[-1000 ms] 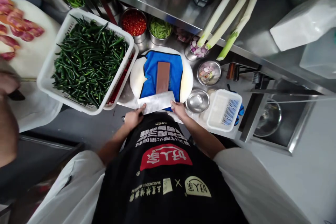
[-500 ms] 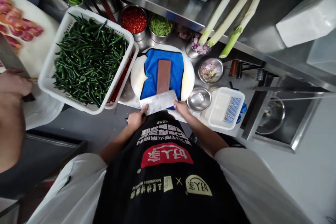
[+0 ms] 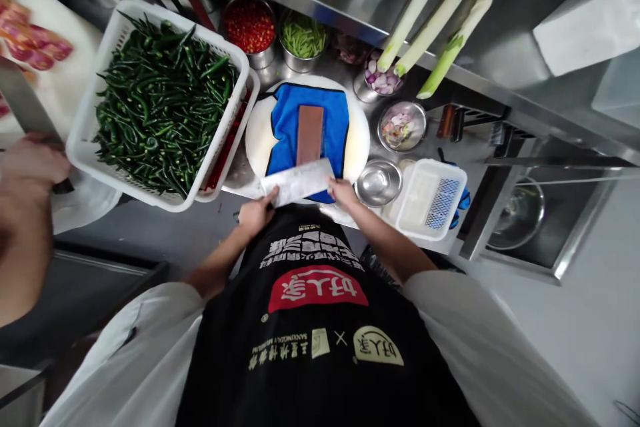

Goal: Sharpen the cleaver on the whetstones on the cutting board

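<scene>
A cleaver (image 3: 298, 182) lies slanted across the near end of a brown whetstone (image 3: 310, 130); whether the blade touches the stone cannot be made out. My left hand (image 3: 255, 216) is closed around the handle end, its thumb against the blade. At the other end, my right hand (image 3: 343, 193) pinches the blade's corner between thumb and fingers. Under the stone is a blue cloth (image 3: 285, 121), spread over a round white cutting board (image 3: 358, 127). The cleaver hides the stone's near end.
Left stands a white basket of green chilies (image 3: 165, 103). A co-worker's hand (image 3: 33, 163) grips a knife (image 3: 23, 103) farther left. Steel bowls (image 3: 379, 183) and a white plastic basket (image 3: 433, 199) sit at right. Leeks (image 3: 425, 7) overhang the shelf edge above the board.
The whole view has shifted slightly. The cleaver, held in both hands, sits a little farther forward and is slightly more slanted. The stone and cloth keep their places on the board.
</scene>
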The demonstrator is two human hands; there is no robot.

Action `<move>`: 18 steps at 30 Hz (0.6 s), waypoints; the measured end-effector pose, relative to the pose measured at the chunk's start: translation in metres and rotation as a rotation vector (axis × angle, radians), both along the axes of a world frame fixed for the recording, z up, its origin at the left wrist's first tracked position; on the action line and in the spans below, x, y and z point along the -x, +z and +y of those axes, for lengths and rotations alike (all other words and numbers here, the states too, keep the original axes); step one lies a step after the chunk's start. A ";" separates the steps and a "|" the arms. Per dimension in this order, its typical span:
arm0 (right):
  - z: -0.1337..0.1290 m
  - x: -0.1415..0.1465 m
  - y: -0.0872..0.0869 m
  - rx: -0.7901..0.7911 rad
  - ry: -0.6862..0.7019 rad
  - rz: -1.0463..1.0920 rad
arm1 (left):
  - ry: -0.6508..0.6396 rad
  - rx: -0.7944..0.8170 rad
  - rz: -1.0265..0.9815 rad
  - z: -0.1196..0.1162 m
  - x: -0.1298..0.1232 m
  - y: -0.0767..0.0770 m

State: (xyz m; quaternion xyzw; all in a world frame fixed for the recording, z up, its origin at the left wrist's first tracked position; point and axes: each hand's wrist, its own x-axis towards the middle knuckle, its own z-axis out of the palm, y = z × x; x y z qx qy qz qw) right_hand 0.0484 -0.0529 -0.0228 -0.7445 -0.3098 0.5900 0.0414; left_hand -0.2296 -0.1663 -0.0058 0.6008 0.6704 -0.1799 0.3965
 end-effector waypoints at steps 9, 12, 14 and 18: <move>0.047 0.014 0.002 -0.110 -0.106 0.009 | -0.033 -0.152 0.032 0.064 0.010 -0.010; -0.016 -0.006 0.018 -0.033 -0.134 -0.007 | -0.098 -0.022 -0.039 0.010 0.000 -0.003; -0.004 -0.005 0.016 -0.043 -0.152 0.000 | -0.097 -0.047 -0.032 0.022 0.001 -0.005; 0.088 0.012 -0.006 -0.122 -0.201 0.045 | -0.063 -0.213 0.048 0.117 0.011 -0.014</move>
